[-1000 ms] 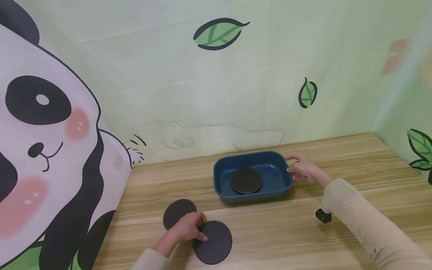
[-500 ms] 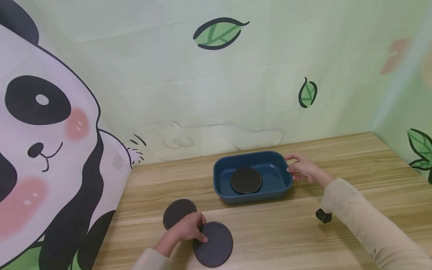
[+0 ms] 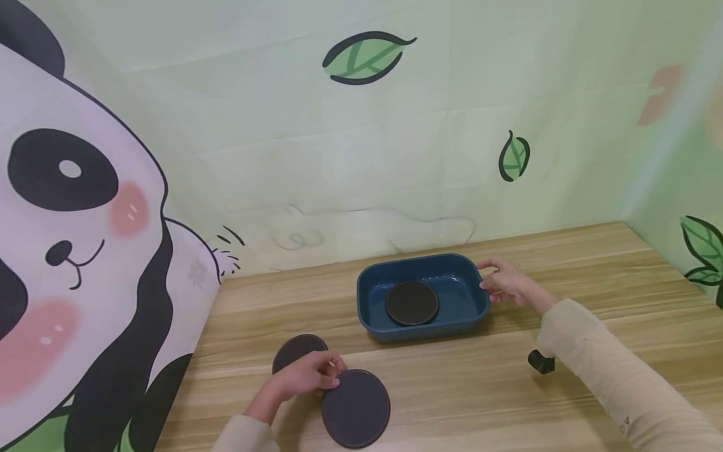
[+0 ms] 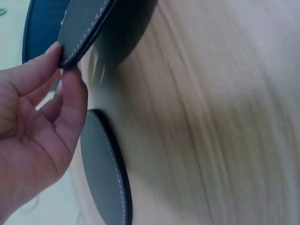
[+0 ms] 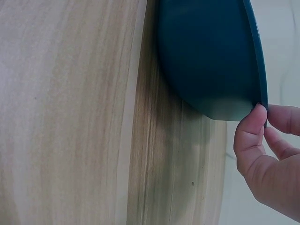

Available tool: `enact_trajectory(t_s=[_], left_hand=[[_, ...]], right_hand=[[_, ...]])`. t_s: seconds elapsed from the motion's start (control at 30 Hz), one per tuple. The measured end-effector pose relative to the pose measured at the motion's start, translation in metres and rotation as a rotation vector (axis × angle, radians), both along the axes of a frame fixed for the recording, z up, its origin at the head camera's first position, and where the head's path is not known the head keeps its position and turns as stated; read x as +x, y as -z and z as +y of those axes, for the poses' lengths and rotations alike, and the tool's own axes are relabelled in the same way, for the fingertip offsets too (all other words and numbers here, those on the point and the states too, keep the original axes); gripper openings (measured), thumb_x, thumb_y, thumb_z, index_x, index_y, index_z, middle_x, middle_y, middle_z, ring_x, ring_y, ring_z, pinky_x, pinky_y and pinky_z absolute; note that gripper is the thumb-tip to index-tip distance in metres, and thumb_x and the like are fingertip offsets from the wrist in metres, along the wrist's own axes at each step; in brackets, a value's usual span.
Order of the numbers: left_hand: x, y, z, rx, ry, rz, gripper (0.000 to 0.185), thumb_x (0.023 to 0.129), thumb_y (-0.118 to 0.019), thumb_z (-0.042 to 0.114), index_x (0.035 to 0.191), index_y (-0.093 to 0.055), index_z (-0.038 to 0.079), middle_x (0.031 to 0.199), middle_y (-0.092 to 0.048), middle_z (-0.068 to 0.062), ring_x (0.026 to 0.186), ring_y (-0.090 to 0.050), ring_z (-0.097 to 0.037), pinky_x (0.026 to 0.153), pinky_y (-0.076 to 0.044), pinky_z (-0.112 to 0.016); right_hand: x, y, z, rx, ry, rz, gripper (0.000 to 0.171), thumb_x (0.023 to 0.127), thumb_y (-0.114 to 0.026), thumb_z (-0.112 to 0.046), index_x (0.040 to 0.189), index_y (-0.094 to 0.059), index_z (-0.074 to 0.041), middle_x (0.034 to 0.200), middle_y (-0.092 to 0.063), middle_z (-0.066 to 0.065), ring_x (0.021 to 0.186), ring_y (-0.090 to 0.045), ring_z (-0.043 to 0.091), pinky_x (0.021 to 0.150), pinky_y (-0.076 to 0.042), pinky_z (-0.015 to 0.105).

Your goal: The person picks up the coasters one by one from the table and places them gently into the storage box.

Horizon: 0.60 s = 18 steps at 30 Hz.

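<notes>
Both arms wear long cream sleeves, the left sleeve (image 3: 240, 436) showing only at its cuff and the right sleeve (image 3: 615, 376) loose and softly creased. Both hands, left hand (image 3: 305, 376) and right hand (image 3: 508, 284), are bare, without rings or gloves. A small dark mark sits low on the right sleeve.

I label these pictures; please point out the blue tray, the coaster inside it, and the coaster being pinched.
blue tray (image 3: 369, 300), head view, left wall.
coaster inside tray (image 3: 412, 302), head view, centre.
pinched coaster (image 3: 356, 408), head view, centre.

Dark round coaster (image 3: 356, 408) edge lifted, blue tray (image 3: 369, 311) upright, seemingly flat
</notes>
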<state>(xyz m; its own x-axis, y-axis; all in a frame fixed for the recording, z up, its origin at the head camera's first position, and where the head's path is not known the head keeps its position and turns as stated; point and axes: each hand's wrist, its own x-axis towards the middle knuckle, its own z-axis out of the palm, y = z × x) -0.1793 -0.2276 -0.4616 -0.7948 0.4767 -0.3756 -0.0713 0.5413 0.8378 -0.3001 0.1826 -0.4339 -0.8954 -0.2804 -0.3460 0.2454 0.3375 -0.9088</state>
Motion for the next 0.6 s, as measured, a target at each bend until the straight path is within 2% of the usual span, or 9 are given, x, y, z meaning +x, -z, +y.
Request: enact_trajectory(t_s=[0.13,0.37,0.6], left_hand=[[0.000,0.000,-0.004,0.053,-0.001,-0.047,0.017,0.084,-0.054,0.003,0.100,-0.054,-0.001,0.080,-0.056,-0.001,0.069,-0.050,-0.011,0.056,-0.043,-0.025],[-0.003,0.002,-0.006,0.136,-0.027,-0.096,0.020,0.085,-0.054,0.007,0.102,-0.052,-0.003,0.081,-0.057,0.000,0.066,-0.051,-0.009,0.056,-0.044,-0.023],[-0.013,-0.015,-0.001,0.235,-0.093,-0.129,0.029,0.087,-0.053,0.011,0.110,-0.046,-0.004,0.086,-0.056,0.000,0.070,-0.053,-0.008,0.061,-0.046,-0.023]], right_hand=[[0.001,-0.001,0.000,0.001,-0.001,0.001,0.054,0.086,-0.047,0.001,0.134,-0.024,0.000,0.080,-0.051,0.003,0.062,-0.051,0.009,0.055,-0.045,0.022],[0.001,-0.002,0.000,0.000,0.003,-0.004,0.054,0.086,-0.048,0.000,0.134,-0.023,0.000,0.079,-0.051,0.002,0.062,-0.052,0.009,0.055,-0.046,0.022],[0.000,0.000,0.000,-0.009,0.007,-0.011,0.054,0.085,-0.047,0.000,0.134,-0.023,-0.001,0.077,-0.051,0.002,0.061,-0.051,0.009,0.055,-0.046,0.022]])
